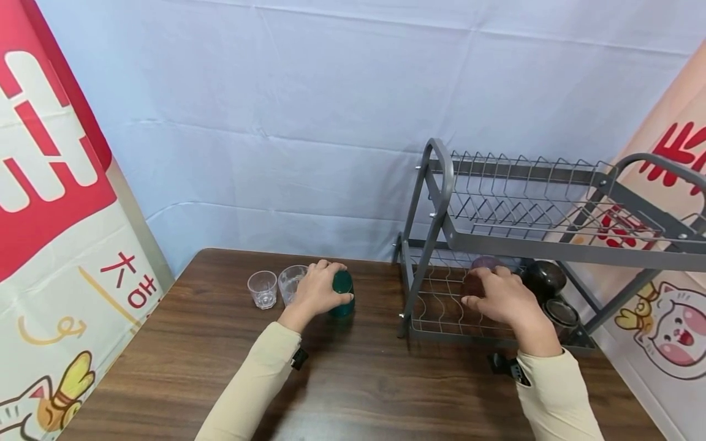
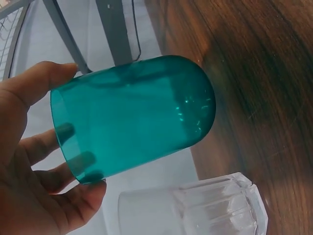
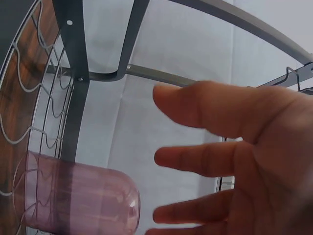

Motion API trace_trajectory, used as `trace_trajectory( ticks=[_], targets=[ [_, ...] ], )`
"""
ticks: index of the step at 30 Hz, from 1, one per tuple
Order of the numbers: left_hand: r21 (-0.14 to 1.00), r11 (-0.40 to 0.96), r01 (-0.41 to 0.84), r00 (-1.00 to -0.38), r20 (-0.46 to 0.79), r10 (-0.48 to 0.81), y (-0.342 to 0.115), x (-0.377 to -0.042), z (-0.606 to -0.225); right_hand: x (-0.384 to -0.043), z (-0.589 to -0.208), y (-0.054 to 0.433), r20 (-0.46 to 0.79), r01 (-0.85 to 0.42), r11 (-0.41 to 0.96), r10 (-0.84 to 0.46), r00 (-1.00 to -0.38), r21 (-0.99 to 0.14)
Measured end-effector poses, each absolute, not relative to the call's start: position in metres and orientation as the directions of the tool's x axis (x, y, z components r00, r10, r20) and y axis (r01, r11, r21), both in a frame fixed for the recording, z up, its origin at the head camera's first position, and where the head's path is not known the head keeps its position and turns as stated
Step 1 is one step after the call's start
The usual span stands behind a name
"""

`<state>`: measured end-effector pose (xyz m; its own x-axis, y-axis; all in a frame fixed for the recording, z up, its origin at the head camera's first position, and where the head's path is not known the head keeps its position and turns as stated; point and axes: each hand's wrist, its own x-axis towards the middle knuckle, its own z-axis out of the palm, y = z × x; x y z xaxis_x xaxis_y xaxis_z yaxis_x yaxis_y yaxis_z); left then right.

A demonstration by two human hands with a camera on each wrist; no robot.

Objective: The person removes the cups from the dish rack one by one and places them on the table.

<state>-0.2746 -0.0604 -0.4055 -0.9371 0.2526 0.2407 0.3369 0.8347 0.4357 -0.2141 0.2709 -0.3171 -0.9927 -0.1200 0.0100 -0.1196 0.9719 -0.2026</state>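
My left hand [image 1: 320, 288] grips a translucent teal cup [image 2: 132, 117] near its rim, thumb on one side and fingers on the other. In the head view that teal cup [image 1: 342, 294] is at the wooden table, its rounded base downward. Just left of it are two clear glasses, a taller one [image 1: 290, 283] and a smaller one [image 1: 262, 290]. My right hand [image 1: 504, 297] reaches into the lower tier of a grey dish rack [image 1: 546, 248]. Its fingers are extended and hold nothing. Beside them a pinkish-purple cup [image 3: 93, 196] stands upside down on the wire shelf, apart from the fingers.
Right of my right hand, a dark rounded vessel [image 1: 545, 278] and a dark-looking glass [image 1: 561, 312] sit on the lower tier. The wire upper tier [image 1: 507, 202] overhangs my right hand. A pale cloth [image 1: 287, 122] hangs behind the table [image 1: 375, 380].
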Motion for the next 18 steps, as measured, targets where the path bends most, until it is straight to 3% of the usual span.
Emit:
trace_trajectory(
  ticks=[18],
  targets=[
    [0.328, 0.878, 0.349, -0.931, 0.229, 0.285, -0.052, -0.287, -0.413, -0.233, -0.33, 0.282, 0.083, -0.094, 0.972, -0.078, -0.994, -0.216]
  ],
)
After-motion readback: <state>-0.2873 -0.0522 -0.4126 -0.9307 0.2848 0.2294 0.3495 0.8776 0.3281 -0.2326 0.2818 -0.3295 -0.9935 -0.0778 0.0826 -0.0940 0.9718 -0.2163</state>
